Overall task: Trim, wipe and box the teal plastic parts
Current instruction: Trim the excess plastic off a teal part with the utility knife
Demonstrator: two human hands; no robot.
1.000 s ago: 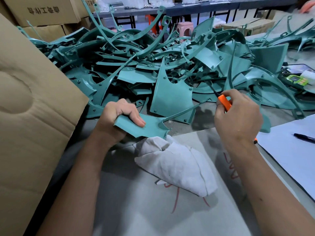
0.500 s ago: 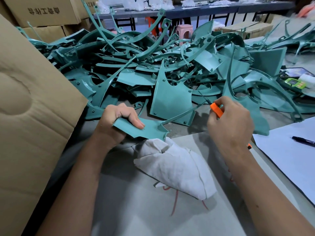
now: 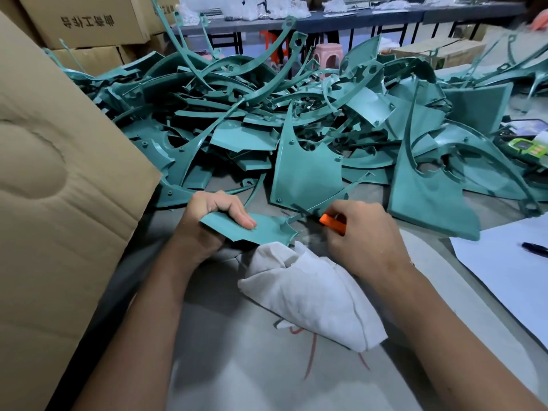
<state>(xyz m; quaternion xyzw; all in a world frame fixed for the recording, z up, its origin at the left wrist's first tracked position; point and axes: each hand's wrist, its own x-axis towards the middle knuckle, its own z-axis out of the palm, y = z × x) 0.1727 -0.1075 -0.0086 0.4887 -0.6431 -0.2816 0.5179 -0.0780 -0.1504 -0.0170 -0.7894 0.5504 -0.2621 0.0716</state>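
**Blade at the part's corner, fingers close by**

The right hand (image 3: 366, 232) is curled round an orange trimming knife (image 3: 332, 223), its tip set against the thin rib at the right corner of the teal part (image 3: 261, 229). The left hand (image 3: 212, 218) grips that part by its left end, fingers folded over the top face and the thumb hidden underneath, holding it just above the white cloth (image 3: 308, 292).

The likeliest trouble, as I judge it, is a slip: the rib is slender and springy, so if it gives way suddenly the blade could jump toward the left fingers or gouge the flat face. The part is held at one end only, so it may also twist under the cut and leave a ragged edge.

Counted: one knife, one cloth, one part in hand. The heap of teal parts (image 3: 305, 173) behind holds too many tangled pieces to count. One open carton flap (image 3: 59, 188) stands at the left, one pen (image 3: 535, 249) on white paper at the right.
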